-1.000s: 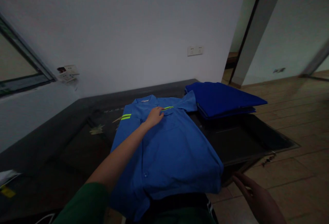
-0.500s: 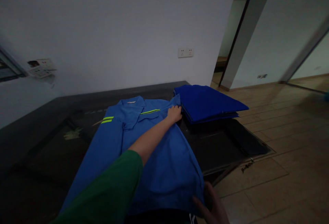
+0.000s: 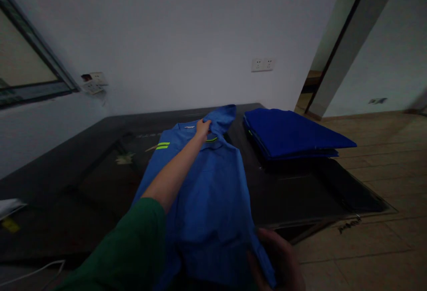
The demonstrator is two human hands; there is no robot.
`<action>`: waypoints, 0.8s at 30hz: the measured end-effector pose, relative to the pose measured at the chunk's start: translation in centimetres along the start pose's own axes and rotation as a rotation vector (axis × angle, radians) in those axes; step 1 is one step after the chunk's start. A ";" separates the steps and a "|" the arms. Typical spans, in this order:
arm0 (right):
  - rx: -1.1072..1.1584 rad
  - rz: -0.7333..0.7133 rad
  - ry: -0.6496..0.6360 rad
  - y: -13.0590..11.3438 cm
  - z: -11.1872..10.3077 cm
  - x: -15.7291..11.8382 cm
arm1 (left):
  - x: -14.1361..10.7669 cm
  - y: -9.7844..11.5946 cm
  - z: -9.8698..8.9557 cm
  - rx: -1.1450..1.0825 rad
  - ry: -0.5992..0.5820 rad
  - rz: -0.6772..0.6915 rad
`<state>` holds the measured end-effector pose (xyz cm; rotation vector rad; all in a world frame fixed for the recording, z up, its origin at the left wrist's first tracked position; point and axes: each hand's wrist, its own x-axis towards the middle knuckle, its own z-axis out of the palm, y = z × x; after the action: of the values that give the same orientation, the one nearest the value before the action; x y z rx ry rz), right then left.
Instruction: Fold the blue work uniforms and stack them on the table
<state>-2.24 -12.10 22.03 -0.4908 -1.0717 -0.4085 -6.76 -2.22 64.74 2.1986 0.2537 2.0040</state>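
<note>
A blue work shirt (image 3: pixel 213 193) with a collar and yellow-green stripes lies on the dark glossy table (image 3: pixel 280 197), its collar toward the wall. My left hand (image 3: pixel 203 128), reaching across it from a green sleeve, is closed on cloth near the shoulder and holds a flap of it lifted. At the lower right, my right hand (image 3: pixel 278 260) grips the shirt's side edge near the hem, thumb on one side and fingers on the other. It is dark and partly cut off by the frame.
Folded bright blue cloth (image 3: pixel 293 133) lies stacked at the table's right. Near the front right corner is a dark flat object (image 3: pixel 350 186), with a small dark cord (image 3: pixel 349 225) hanging off the edge. A white cable (image 3: pixel 50 266) shows at lower left. Wall sockets (image 3: pixel 262 64) are behind.
My left hand has moved left toward the collar, lifting and folding the shirt's right shoulder inward. My right hand still holds the lower side edge, now drawn inward. The view has turned left.
</note>
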 end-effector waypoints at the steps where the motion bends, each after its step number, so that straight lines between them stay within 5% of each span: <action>1: 0.006 -0.085 -0.058 -0.3 0.7 0.3 | -0.1 -0.2 -2.6 -0.035 0.027 -0.033; 6: 0.015 -0.581 -0.574 -1.8 4.2 1.1 | -3.1 -2.9 -13.8 -0.075 0.140 -0.161; 9: -0.113 -0.567 -0.736 -2.2 6.0 0.7 | -5.4 -5.2 -17.2 -0.082 0.175 -0.203; 14: -0.199 -0.472 -0.832 -3.3 5.8 0.8 | -6.6 -6.3 -18.2 -0.077 0.106 -0.159; 20: -0.016 -0.699 -0.385 -4.8 3.2 1.7 | -4.8 -3.2 -18.5 -0.118 0.069 -0.043; 22: -0.075 -0.799 -0.428 -4.3 4.3 1.1 | -4.6 -2.8 -18.9 -0.053 0.074 -0.011; 24: -0.210 -0.834 -0.599 -3.3 6.3 0.2 | -4.8 -3.2 -19.5 0.137 0.072 0.002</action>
<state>-8.54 -11.27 25.25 -0.3326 -1.8186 -1.1654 -26.64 -0.15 61.19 2.2082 0.4094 2.1290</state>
